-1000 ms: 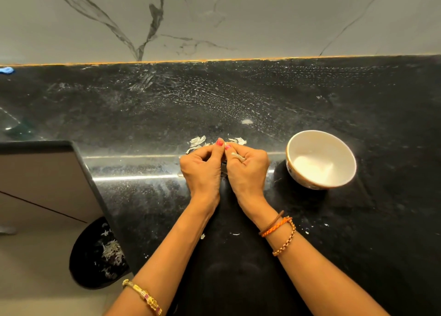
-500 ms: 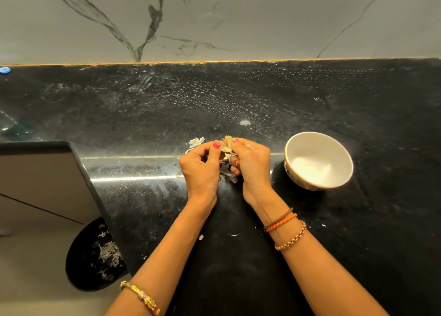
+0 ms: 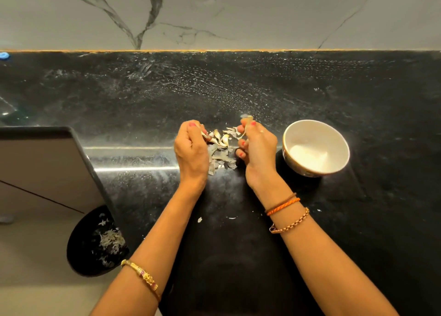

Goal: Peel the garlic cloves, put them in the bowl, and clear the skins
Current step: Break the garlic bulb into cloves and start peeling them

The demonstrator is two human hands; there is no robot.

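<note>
A small heap of garlic cloves point(image 3: 223, 139) and papery skins point(image 3: 220, 159) lies on the black counter between my hands. My left hand point(image 3: 191, 148) is curled at the heap's left side and pinches a strip of skin at its fingertips. My right hand point(image 3: 257, 146) is on the heap's right side, fingers curled, pinching a garlic piece point(image 3: 247, 119) between thumb and forefinger. The white bowl point(image 3: 334, 136) stands just right of my right hand; its inside looks empty.
A black bin point(image 3: 81, 251) with skins in it stands on the floor at the lower left, below the counter edge. A grey cabinet front point(image 3: 40, 172) is on the left. A few skin flakes point(image 3: 200, 219) lie on the near counter. Marble wall behind.
My hands were pressed together over the garlic; they have pulled apart, left hand leftward and right hand rightward, uncovering the heap of cloves and skins between them.
</note>
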